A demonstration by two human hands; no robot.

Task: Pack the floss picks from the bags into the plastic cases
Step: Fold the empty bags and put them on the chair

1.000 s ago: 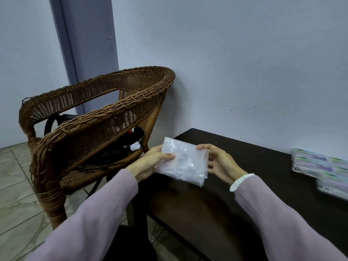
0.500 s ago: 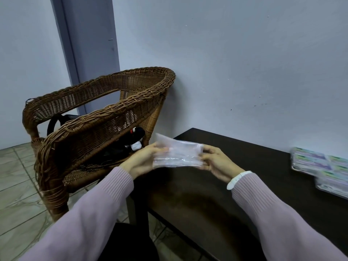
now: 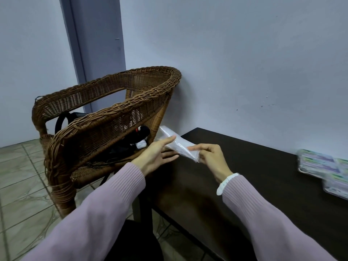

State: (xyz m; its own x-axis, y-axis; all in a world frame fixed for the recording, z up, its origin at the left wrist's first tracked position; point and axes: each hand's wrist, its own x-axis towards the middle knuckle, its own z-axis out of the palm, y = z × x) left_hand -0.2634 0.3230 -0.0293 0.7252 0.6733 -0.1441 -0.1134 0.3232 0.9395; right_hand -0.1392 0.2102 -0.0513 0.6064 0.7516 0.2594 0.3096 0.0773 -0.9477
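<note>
The right hand (image 3: 211,159) pinched one end of the clear bag (image 3: 178,145) of floss picks above the near corner of the dark table (image 3: 263,185), while the left hand (image 3: 156,155) lay beside it, fingers straight — touching, not gripping. The step looked like opening the bag; next it probably needed carrying to the plastic cases (image 3: 323,166) — well apart, at the table's far right.

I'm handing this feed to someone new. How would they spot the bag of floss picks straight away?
Start at the dark table against the wall and go to its left end, beside the wicker chair. There the two hands meet in the air: the right hand pinches a clear plastic bag, and the left hand touches it with straight fingers. It is limp and see-through, unlike the printed plastic cases at the table's right end.
</note>
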